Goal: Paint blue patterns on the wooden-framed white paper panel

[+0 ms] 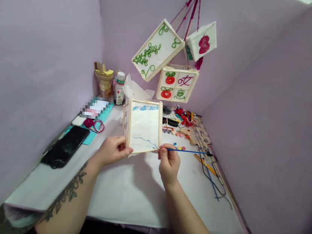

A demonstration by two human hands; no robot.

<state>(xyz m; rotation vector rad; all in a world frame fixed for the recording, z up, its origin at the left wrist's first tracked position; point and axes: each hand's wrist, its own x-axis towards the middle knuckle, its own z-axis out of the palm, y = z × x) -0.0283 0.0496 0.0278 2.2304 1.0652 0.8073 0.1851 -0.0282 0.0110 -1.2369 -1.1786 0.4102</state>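
A white box with a pale wooden frame (144,125) is held up over the table. Its front panel bears a blue patch along the top and a thin wavy blue line low down; dark marks show on its left side. My left hand (114,150) grips the lower left corner, thumb on the front edge. In my right hand (168,162), at the lower right corner, is a thin blue brush (188,151), pinched between thumb and fingers. The brush lies nearly level, its tip pointing left onto the panel near the end of the wavy line.
Decorated boxes (177,84) hang from purple cords above the back. At left lie a black phone (68,146) and purple yarn (88,123). A bottle (120,89) and a cup (104,84) stand behind. Sticks, tools and black cord (216,185) lie at right.
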